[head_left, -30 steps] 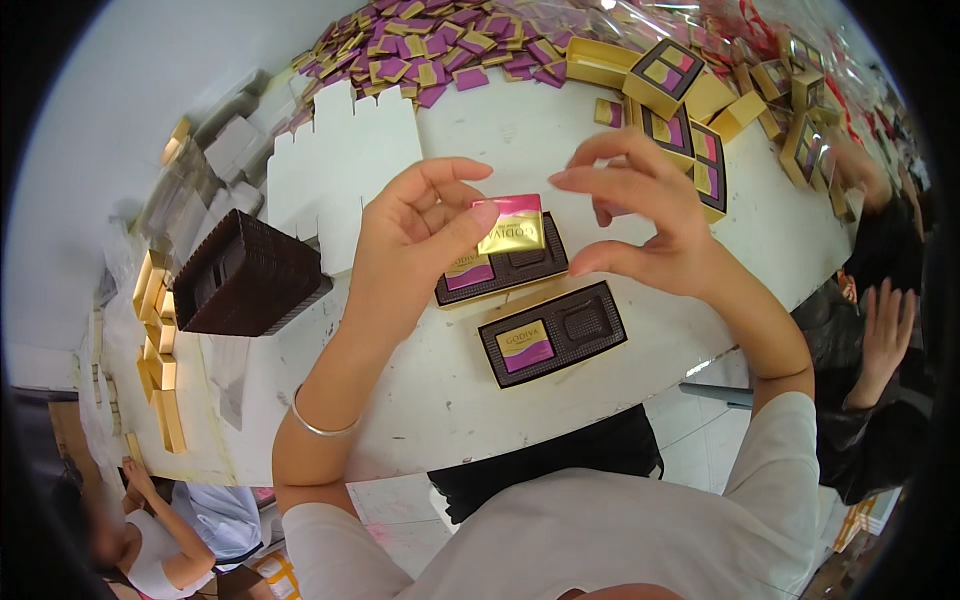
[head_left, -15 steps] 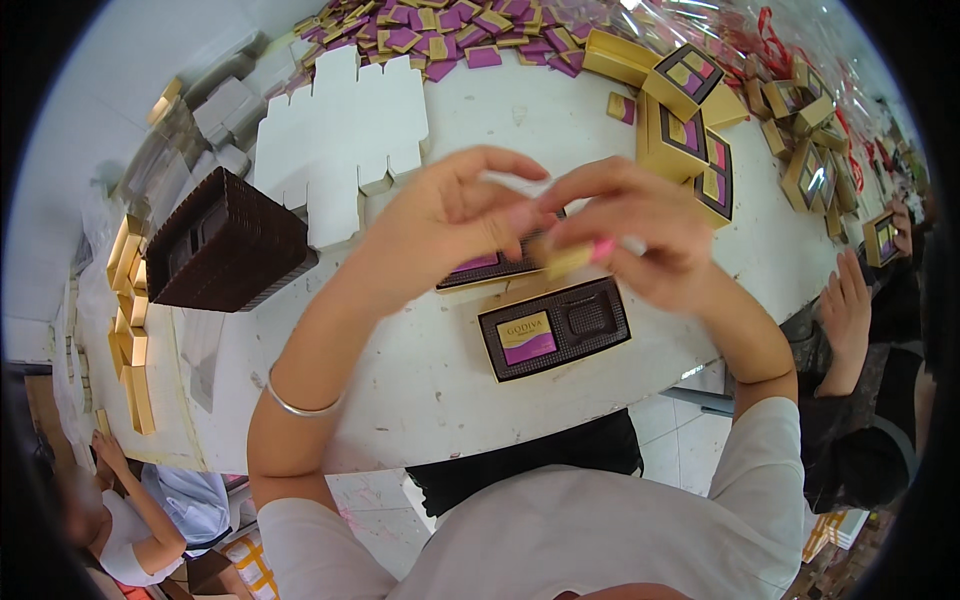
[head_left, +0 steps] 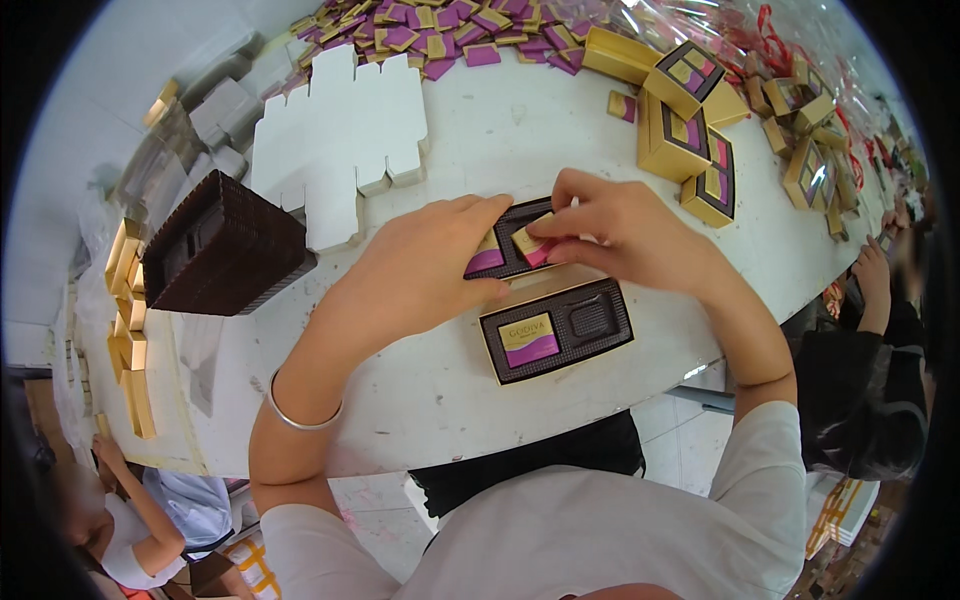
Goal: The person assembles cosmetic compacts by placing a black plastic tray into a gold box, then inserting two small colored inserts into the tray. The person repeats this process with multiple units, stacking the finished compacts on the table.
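My left hand [head_left: 425, 258] grips the left end of the far gift box [head_left: 518, 217], fingers along its far edge and thumb at the near one. In that box's dark tray, a gold-and-purple wrapped chocolate [head_left: 487, 262] fills the left side, partly under my left hand. Between the fingertips of my right hand [head_left: 625, 232] is a gold-and-pink wrapped chocolate [head_left: 532, 246], tilted over the right compartment. Just nearer to me lies a second gift box [head_left: 556, 330], with one gold-and-purple chocolate [head_left: 528, 341] on its left and a bare right compartment.
A stack of dark plastic trays [head_left: 228, 248] and flat white cartons [head_left: 335, 140] stand left. Purple-and-gold chocolates [head_left: 440, 35] are heaped at the back. Filled gold boxes [head_left: 680, 135] are piled at right. Co-workers' hands [head_left: 872, 275] show at the far right, and another person sits lower left.
Both hands have come down from above the boxes. My left hand now holds the far box, and my right has brought the gold-and-pink chocolate to its right compartment.
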{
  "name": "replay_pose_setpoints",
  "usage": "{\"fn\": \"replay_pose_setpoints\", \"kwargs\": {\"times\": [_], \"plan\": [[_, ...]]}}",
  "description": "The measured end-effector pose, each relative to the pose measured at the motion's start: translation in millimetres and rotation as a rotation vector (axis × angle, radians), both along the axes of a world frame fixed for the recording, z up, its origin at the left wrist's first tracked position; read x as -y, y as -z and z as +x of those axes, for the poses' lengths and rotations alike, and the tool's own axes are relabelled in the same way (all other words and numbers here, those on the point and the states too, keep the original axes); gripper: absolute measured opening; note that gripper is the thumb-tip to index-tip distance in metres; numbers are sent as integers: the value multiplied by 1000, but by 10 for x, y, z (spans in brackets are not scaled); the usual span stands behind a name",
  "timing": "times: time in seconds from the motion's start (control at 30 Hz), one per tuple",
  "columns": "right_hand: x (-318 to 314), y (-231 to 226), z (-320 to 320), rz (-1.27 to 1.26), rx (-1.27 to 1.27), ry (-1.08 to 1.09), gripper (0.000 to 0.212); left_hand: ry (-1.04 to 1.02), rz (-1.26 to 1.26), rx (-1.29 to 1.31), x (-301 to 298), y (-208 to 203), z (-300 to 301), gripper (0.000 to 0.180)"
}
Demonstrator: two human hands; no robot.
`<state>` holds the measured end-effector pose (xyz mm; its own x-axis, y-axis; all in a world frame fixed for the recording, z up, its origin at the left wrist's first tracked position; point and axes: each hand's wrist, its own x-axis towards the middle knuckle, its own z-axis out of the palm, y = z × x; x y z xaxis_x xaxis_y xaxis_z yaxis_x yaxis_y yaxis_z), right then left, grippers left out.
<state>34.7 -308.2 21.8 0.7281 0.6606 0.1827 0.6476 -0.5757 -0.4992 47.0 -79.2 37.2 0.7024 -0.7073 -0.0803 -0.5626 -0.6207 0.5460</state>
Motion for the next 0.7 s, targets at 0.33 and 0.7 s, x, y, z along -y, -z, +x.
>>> {"fn": "replay_pose_setpoints", "kwargs": {"times": [0.33,0.7], "plan": [[-156,-2,81,41,-368,252,17,8,-63,8,23,57,17,65],[57,-64,219,358,-710,116,26,-122,14,40,95,71,-12,61]]}}
